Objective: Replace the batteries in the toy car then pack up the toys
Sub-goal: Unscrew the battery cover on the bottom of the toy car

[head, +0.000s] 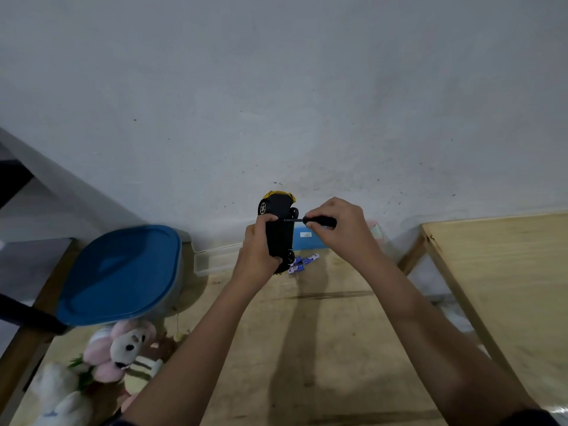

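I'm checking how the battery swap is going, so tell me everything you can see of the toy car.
The toy car looks plastic: black underside facing the camera, yellow bodywork showing at its top end, black wheels with pale spoked rims. The left hand grips it on end above the table, while a screwdriver held by the right hand meets its underside.
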